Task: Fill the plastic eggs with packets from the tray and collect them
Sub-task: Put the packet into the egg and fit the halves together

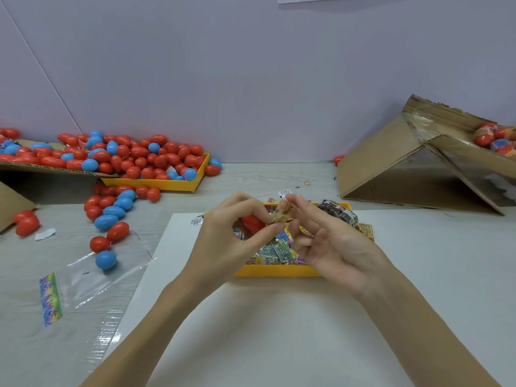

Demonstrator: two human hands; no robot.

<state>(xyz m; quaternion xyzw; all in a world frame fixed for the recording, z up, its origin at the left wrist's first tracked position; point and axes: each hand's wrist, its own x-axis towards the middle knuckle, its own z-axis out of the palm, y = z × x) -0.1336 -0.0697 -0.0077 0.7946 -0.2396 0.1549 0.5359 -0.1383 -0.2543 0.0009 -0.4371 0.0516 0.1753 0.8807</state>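
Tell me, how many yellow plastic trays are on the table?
2. One yellow plastic tray sits at the back left, heaped with red and blue plastic eggs; the other lies under the hands, holding packets.

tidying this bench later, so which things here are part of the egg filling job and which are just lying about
In use: left hand holding a red egg; right hand pinching a packet; packet tray; egg pile; box of eggs.

Lying about: clear plastic bag; rubber band; paper scrap.
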